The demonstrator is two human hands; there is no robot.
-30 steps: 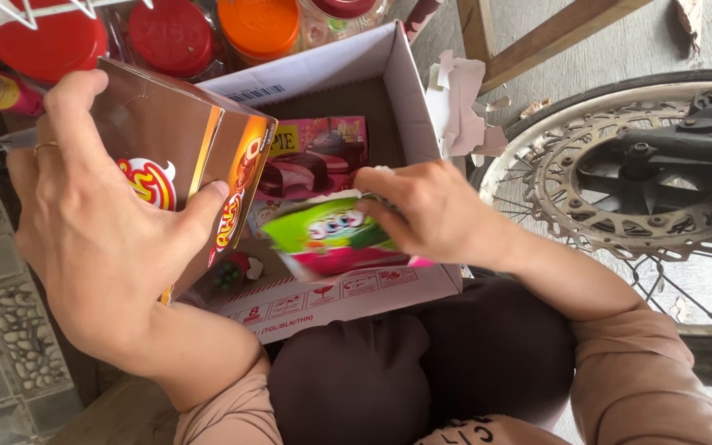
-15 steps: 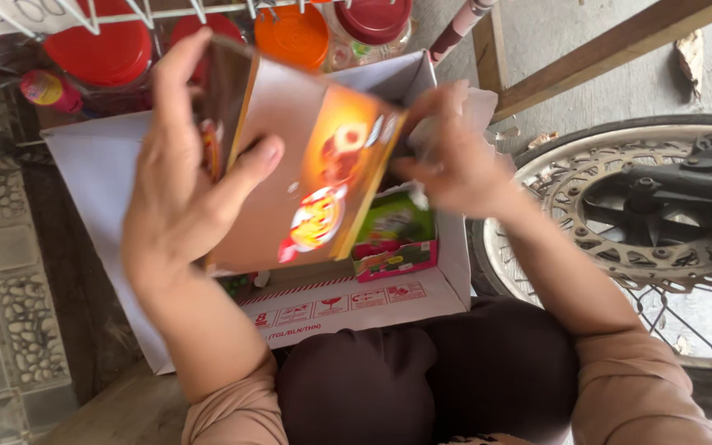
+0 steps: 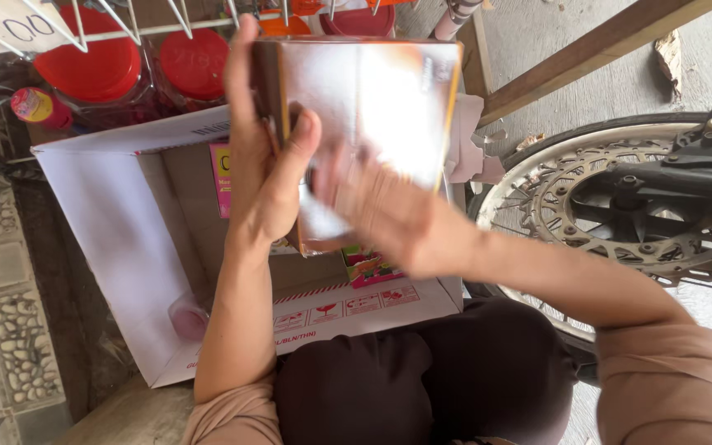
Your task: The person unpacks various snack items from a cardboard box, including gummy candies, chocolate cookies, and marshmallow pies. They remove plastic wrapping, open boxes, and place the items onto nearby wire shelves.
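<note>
**Glossy carton held above an open shipping box**

The large open white-and-brown corrugated cardboard box (image 3: 125, 222) sits in front of the seated person's knees, flaps spread, its left half showing bare floor. To the right stands a spoked motorcycle wheel with a brake disc (image 3: 620, 206). Above the box, a glossy orange-edged cardboard carton (image 3: 372, 115) is held upright, glare hiding its print. The left hand (image 3: 261, 165) clasps the carton's left edge, thumb across the front and fingers behind. The right hand (image 3: 381, 214), blurred by motion, lies against the carton's lower front; whether it grips or only touches cannot be told. At the far left, red-lidded clear plastic jars (image 3: 92, 70) stand under a white wire rack (image 3: 125, 21). Inside the box, a pink packet (image 3: 221, 177) leans on the far wall and a small green-and-pink packet (image 3: 370, 268) lies at the near right. Judged from this, unpacking appears well advanced: one carton is lifted out and few items are left inside.
</note>
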